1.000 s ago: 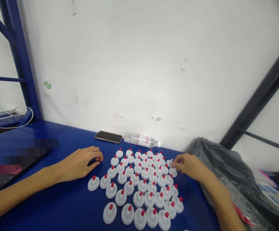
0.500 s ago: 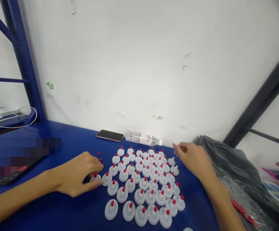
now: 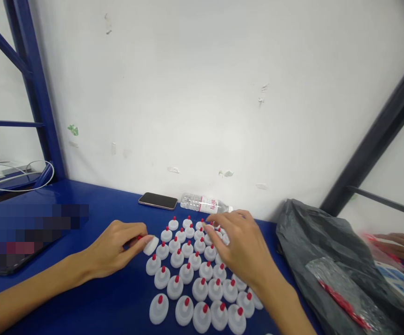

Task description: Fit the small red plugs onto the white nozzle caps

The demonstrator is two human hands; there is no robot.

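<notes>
Nearest, along the bottom of the frame, sit white, dome-based plastic pieces with small red tips (image 3: 202, 322), standing in loose rows on a glossy blue tabletop (image 3: 111, 302), their tips pointing up.

Just beyond, at centre-left, the left hand (image 3: 120, 246) has thumb and fingers pinched on a single white plastic piece with a red tip (image 3: 150, 246). This one lies at the fingertips, beside the left edge of the rows and tipped over: its pale base faces right, while its red tip points back left into the fingers, so the axis through tip and base runs nearly level, sloping slightly down to the right. From the right hand (image 3: 241, 242), which reaches over the upper right of the rows with its fingers toward the upper left, the pinched piece lies to the left and a little lower; the left hand is plainly the nearer. The right thumb and forefinger are narrowly set, though I cannot tell whether anything is between them.

Farther back lie a dark, flat phone (image 3: 158, 201) and a clear plastic bottle with a red-and-white label (image 3: 191, 202) (on its side, against the wall). At the right edge, another person's hand (image 3: 402, 249) appears, partly cut off.
</notes>
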